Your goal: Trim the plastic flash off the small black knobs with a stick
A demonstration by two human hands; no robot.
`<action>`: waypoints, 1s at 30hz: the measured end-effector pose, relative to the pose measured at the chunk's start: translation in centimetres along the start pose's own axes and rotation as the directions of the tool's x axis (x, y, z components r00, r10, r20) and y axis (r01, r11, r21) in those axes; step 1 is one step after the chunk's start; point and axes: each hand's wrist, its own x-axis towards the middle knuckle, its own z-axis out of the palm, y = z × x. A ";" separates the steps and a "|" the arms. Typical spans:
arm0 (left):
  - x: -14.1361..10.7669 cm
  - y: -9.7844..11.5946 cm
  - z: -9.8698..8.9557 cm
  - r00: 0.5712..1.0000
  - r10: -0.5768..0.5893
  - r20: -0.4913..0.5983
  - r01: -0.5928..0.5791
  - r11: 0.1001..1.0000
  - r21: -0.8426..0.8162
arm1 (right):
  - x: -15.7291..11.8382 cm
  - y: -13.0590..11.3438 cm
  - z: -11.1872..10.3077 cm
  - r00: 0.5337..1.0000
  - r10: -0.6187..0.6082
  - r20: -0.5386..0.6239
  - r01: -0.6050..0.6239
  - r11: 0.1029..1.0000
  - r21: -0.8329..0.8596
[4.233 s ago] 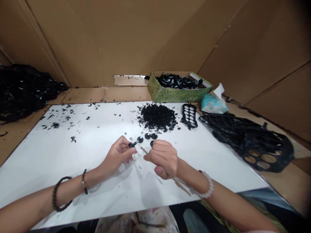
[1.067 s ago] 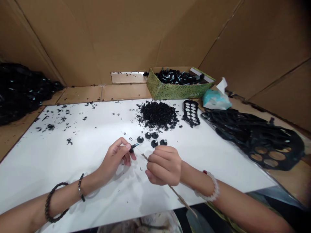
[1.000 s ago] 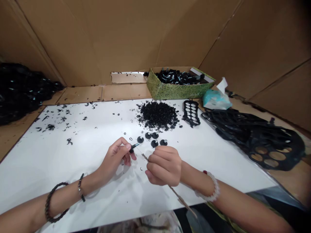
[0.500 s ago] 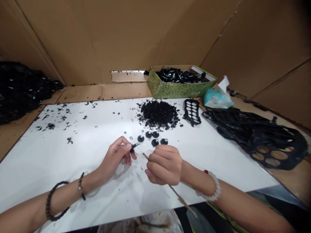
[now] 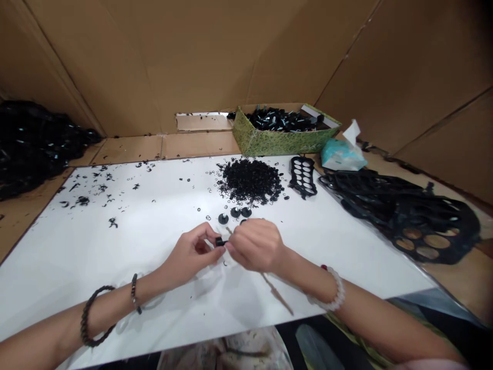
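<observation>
Where the fingertips of the left hand and right hand nearly meet, a small black stud is mostly hidden. The left fingers curl in and pinch it, while the right fingers press together around a thin wooden stick. The stick's tip pokes out just past them toward the stud, and its long tail runs out below the hand. Whether the stick touches the stud is too small to make out.

Both forearms reach in from the lower corners, wrists low, and the hands tilt inward. A dark beaded bracelet and a thin cord bracelet circle the left wrist, and a pale beaded bracelet circles the right.

Just beyond the fingers, three round black discs lie on the white table, and a fourth is partly hidden behind the right hand. Farther out is a heap of tiny black rubbery rings, with a green patterned box of black parts past it. A black perforated plastic frame lies to the right of the heap.
</observation>
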 end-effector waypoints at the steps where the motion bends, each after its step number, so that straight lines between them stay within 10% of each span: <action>1: 0.0 0.1 0.0 1.000 -0.016 -0.019 0.016 1.000 -0.006 | 0.2 0.2 -0.2 0.997 0.072 -0.009 -0.072 0.997 0.028; 6: 0.3 0.6 -0.2 0.996 -0.067 -0.050 0.062 0.992 -0.108 | 0.7 1.2 -0.8 0.875 0.480 0.071 -0.475 0.819 0.321; 10: 0.3 0.7 -0.3 0.994 -0.104 -0.028 0.097 0.976 -0.196 | -0.1 1.3 -0.2 0.830 0.479 0.285 -0.556 0.679 0.480; 20: 0.4 0.2 -0.3 0.997 -0.037 -0.074 0.022 0.982 -0.190 | -0.2 0.7 0.5 0.924 0.267 0.273 -0.330 0.918 0.221; 30: 0.2 -0.2 -0.2 0.994 0.008 -0.107 -0.013 0.999 -0.046 | 0.0 1.0 0.2 0.801 0.407 0.440 -0.527 0.827 0.195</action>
